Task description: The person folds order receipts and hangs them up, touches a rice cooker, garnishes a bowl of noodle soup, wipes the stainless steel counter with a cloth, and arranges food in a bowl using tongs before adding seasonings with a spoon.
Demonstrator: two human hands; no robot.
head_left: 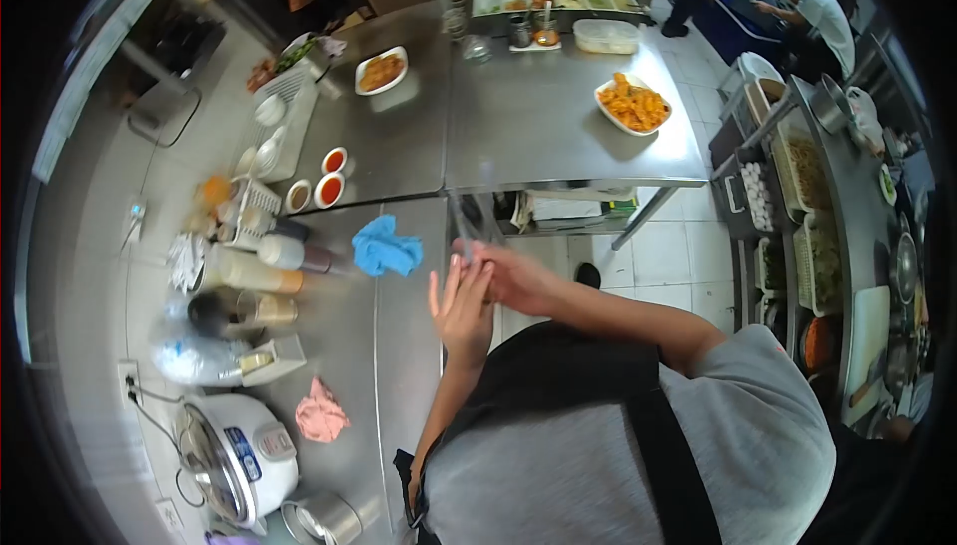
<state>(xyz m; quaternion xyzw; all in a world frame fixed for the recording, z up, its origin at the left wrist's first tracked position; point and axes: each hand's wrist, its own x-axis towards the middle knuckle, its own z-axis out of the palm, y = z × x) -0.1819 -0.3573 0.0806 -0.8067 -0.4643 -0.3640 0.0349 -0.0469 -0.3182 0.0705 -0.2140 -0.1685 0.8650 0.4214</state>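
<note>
My left hand is raised at the counter's edge, fingers stretched upward and partly spread. My right hand meets it from the right, its fingers bent in at the left hand's fingertips. A blurred, see-through strip, perhaps thin plastic, rises from the right fingers; its kind is unclear. Just left of both hands, a crumpled blue cloth lies on the steel counter, touched by neither hand.
Sauce dishes, bottles, a pink cloth and a rice cooker stand along the left. Ahead are a filled bowl and a plate of food. A co-worker is at the far right.
</note>
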